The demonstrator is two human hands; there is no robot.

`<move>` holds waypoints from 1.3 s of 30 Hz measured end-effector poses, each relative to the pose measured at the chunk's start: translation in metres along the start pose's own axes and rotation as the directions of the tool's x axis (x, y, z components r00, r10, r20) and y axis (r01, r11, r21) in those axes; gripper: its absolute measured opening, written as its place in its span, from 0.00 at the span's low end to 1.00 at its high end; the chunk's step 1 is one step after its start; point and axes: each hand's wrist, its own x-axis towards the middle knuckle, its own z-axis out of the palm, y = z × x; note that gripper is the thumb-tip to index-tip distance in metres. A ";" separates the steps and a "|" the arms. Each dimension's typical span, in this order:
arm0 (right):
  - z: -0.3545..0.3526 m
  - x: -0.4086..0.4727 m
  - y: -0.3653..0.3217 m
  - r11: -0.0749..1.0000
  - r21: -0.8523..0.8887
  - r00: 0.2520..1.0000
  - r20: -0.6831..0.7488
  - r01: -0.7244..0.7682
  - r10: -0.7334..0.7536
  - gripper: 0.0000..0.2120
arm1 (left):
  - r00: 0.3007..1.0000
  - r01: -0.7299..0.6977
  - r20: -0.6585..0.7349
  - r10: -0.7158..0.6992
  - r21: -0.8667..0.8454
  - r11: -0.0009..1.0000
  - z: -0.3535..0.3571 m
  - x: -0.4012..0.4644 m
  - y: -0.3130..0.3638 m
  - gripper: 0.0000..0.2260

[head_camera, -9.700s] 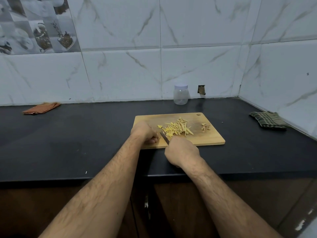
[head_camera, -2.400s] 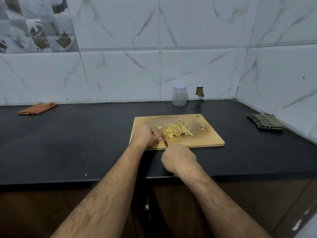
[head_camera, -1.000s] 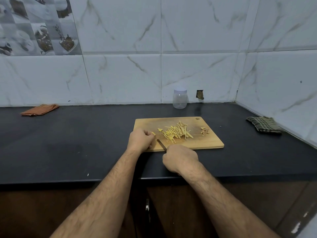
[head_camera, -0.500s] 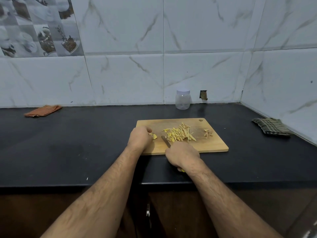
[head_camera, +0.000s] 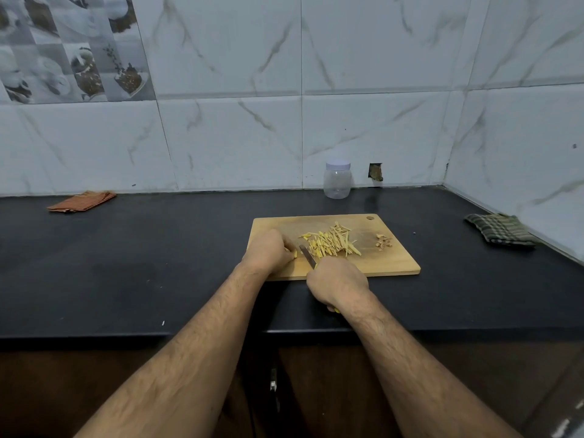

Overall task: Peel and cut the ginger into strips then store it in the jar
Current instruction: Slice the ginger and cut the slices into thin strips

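Countertop (head_camera: 126,279) of dark stone takes up most of the view, and on it a wooden cutting board (head_camera: 395,263) is set in front of the person. Half a second ago the knife was drawn back under the right hand, clear of the left; now its blade (head_camera: 306,255) is brought up just beside the left fingertips, which suggests that one more slice is about to be taken from the last stub. Over the ten seconds shown, the heap of cut strips (head_camera: 330,243) has kept much the same spread at the middle of the board, so the cutting is judged to be nearly done — storing is not yet begun. The lidded clear jar (head_camera: 337,180) is seen empty, well apart against the tiled wall, as it stood throughout. The left hand (head_camera: 268,252) is curled, knuckles up, and a small yellow piece of ginger (head_camera: 295,255) is pinched at its fingertips on the board's left part. The right hand (head_camera: 338,284) is closed round the knife handle, only a yellow end of which shows below the wrist. The strips look thin, pale yellow and loosely fanned; a small clump of brownish peel (head_camera: 383,242) lies apart near the board's right edge. An orange cloth (head_camera: 82,201) and a checked green cloth (head_camera: 499,230) lie at the far sides.
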 end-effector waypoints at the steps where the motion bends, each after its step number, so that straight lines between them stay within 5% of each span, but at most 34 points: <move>1: -0.001 -0.001 0.000 1.000 -0.003 1.000 0.004 0.000 0.000 0.09 | 1.000 -0.001 -0.008 0.001 -0.016 1.000 0.001 -0.002 -0.001 0.10; 11: -0.005 -0.009 -0.008 0.990 -0.139 0.999 -0.014 0.027 -0.029 0.10 | 0.997 0.070 -0.037 -0.072 -0.063 0.996 0.011 -0.005 0.004 0.05; 17: -0.009 -0.008 -0.011 0.967 -0.250 0.998 -0.025 0.042 -0.049 0.14 | 0.999 0.032 0.029 -0.032 -0.009 0.999 0.003 -0.003 0.007 0.10; 39: -0.016 -0.006 -0.015 0.924 -0.375 0.997 0.027 0.072 -0.067 0.13 | 0.999 0.037 0.012 -0.038 0.051 0.998 0.005 -0.003 0.001 0.08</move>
